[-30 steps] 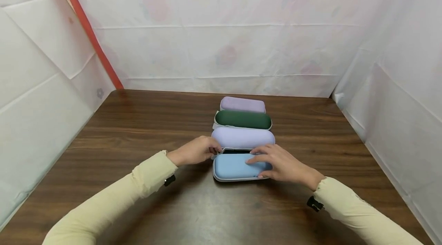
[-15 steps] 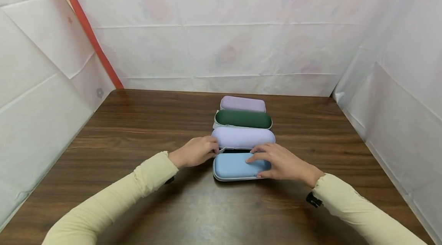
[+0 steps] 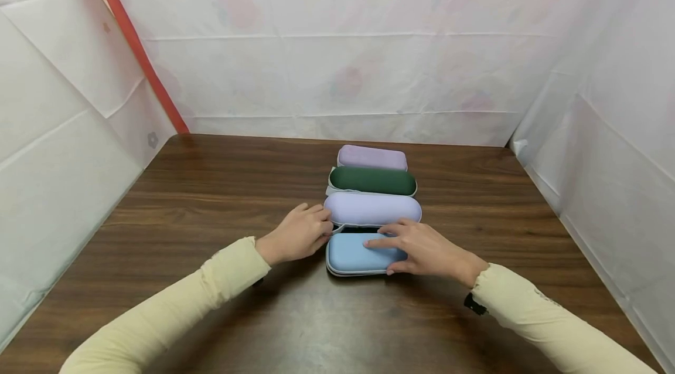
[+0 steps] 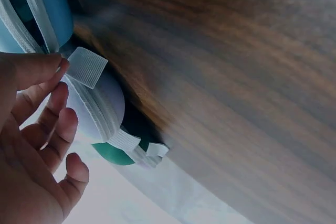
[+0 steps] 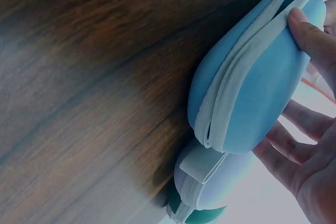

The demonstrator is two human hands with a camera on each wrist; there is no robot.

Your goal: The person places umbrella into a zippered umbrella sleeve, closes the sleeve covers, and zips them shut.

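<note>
A light blue zippered glasses case (image 3: 345, 254) lies nearest me, its grey-white zipper partly undone and a dark gap showing between the halves in both wrist views. At its left end my left hand (image 3: 302, 233) pinches the zipper with thumb and index finger (image 4: 39, 69); the pull itself is mostly hidden by the fingertips. My right hand (image 3: 424, 248) steadies the same case, thumb (image 5: 310, 32) on its near side and fingers spread over the top and far side. Directly behind it lies a lavender case (image 3: 371, 208).
Behind the lavender case lie a dark green case (image 3: 374, 180) and a purple case (image 3: 372, 157), in a row toward the back. Grey fabric tabs (image 4: 88, 66) stick out at the case ends. The brown wooden table (image 3: 221, 186) is bounded by white sheets (image 3: 343, 69).
My right hand has slid slightly left along the blue case. My left hand has shifted a little at the case's left end, its fingers drawn closer together. The cases stay in place.
</note>
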